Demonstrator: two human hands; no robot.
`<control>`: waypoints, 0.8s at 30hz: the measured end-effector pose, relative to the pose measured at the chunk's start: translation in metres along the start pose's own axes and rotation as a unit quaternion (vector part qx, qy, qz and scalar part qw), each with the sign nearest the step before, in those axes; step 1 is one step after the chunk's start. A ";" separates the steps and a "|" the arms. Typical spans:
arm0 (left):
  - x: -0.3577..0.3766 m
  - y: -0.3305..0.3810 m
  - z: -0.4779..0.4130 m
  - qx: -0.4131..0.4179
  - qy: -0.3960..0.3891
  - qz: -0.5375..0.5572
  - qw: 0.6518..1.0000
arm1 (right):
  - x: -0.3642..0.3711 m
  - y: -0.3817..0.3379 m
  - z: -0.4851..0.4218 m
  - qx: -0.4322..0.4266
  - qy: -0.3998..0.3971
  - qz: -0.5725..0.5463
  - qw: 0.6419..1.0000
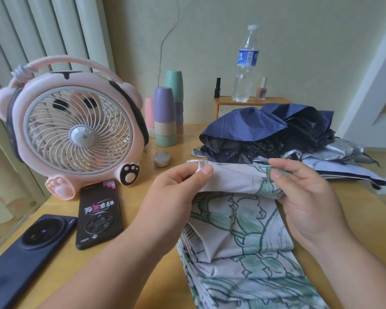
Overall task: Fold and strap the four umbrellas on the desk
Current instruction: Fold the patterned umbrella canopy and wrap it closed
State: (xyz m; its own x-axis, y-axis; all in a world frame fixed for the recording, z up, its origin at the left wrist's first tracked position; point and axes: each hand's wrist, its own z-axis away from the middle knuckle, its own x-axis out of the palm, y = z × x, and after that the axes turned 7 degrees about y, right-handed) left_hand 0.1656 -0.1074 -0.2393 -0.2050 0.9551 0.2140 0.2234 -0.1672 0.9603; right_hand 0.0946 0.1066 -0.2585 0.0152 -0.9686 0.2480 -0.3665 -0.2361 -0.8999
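A white umbrella with a green leaf print [239, 237] lies collapsed on the wooden desk in front of me, its loose canopy running from the bottom edge up to my hands. My left hand [176, 192] pinches the top edge of the fabric between thumb and fingers. My right hand [303, 192] grips the same edge a little to the right. Behind them a navy blue umbrella [254, 123] lies in a loose heap over a silver-lined umbrella [337, 150] and a pale one with dark trim [348, 172].
A pink bear-shaped fan [76, 128] stands at the left. Two phones [98, 212] lie in front of it. Stacked pastel cups [165, 114], a small round tin [162, 159], and a low shelf [250, 101] with a water bottle [245, 63] and nail polishes stand at the back.
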 end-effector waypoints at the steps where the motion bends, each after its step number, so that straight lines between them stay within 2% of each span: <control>1: 0.002 0.000 0.001 -0.007 0.007 0.018 1.000 | -0.001 0.001 -0.001 0.004 0.004 0.006 1.000; 5: 0.000 -0.004 0.004 -0.041 0.049 0.069 0.996 | -0.005 0.003 -0.004 0.008 0.026 0.006 1.000; 10: -0.006 0.001 0.010 -0.013 0.038 0.100 0.994 | -0.009 0.003 -0.006 0.020 0.036 -0.007 0.999; 14: -0.008 0.007 0.013 -0.019 0.027 0.071 0.997 | -0.009 -0.004 -0.008 0.038 0.055 -0.005 0.998; 17: -0.006 0.012 0.018 -0.011 0.019 0.047 0.999 | -0.010 -0.009 -0.009 0.049 0.044 0.046 0.997; 20: -0.005 0.013 0.018 -0.018 0.038 -0.028 0.999 | -0.012 -0.015 -0.008 0.057 0.000 0.155 0.986; 22: -0.006 0.014 0.020 -0.054 0.028 -0.118 0.991 | -0.015 -0.017 -0.008 0.043 -0.030 0.282 0.958; 24: -0.008 0.015 0.021 -0.072 -0.005 -0.265 0.961 | -0.016 -0.019 -0.007 0.026 -0.089 0.389 0.916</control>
State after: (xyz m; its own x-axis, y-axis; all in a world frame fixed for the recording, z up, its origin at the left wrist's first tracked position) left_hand 0.1907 -0.1121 -0.2301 -0.2440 0.9174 -0.3143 -0.0450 0.3131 0.9487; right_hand 0.0947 0.1269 -0.2426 -0.0793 -0.8414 -0.5346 -0.2854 0.5330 -0.7965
